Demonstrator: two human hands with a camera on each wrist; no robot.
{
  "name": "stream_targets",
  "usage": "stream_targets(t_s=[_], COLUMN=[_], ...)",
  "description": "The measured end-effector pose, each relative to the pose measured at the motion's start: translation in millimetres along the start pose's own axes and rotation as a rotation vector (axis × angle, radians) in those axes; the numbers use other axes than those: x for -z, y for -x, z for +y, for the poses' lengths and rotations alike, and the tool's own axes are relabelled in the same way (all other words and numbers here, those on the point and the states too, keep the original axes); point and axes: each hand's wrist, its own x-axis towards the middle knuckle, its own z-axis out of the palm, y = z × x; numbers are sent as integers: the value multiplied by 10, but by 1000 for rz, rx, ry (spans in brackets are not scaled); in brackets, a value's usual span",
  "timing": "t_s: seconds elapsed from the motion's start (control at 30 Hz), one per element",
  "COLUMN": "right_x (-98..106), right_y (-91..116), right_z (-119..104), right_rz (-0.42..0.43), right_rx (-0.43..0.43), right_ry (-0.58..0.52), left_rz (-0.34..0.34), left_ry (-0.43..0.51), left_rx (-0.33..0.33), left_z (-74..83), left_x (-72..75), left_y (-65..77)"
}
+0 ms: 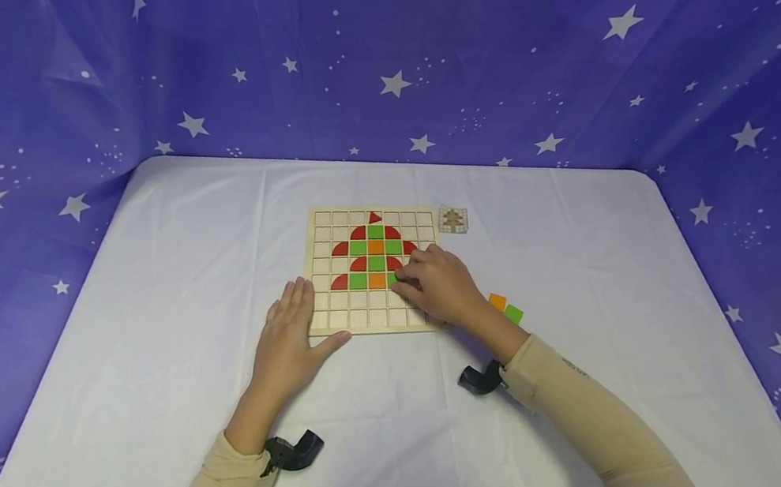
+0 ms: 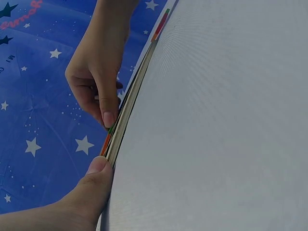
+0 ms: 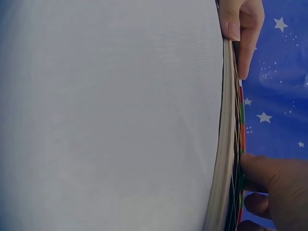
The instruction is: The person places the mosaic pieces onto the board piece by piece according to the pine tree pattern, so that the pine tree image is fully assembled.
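A wooden grid board [image 1: 370,319] lies on the white cloth, with red, green and orange tiles set in its cells in a tree-like shape. At its lower left corner rests my left hand [image 1: 290,341], fingers straight along the left edge and thumb on the near edge. Over the board's right side, my right hand [image 1: 441,282] pinches a green square tile [image 1: 391,279] beside an orange tile [image 1: 377,280] in a lower row. Part of that tile is hidden by the fingertips. In the left wrist view, the right thumb [image 2: 109,118] points down at the board.
Just right of the board's top corner lies a small pattern card [image 1: 453,219] showing a tree on a grid. Beside the right wrist are a loose orange tile [image 1: 497,301] and a green tile [image 1: 514,314], partly covered by the forearm. A purple starry curtain [image 1: 311,29] hangs behind the table.
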Motion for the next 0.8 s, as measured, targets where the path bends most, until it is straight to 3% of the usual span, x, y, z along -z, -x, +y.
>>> stream_targets(t_s=[0.23, 0.43, 0.8], right_x=[-9, 21, 87], right_y=[45, 153, 695], right_z=[36, 131, 536], right_rz=[-30, -2, 38], right_rx=[-39, -54, -114], right_ry=[-9, -66, -195], left_rz=[0, 2, -3], left_ry=[-3, 5, 5], left_rx=[-1, 1, -2], left_z=[1, 1, 9], left_x=[0, 9, 5], left_y=[2, 4, -1])
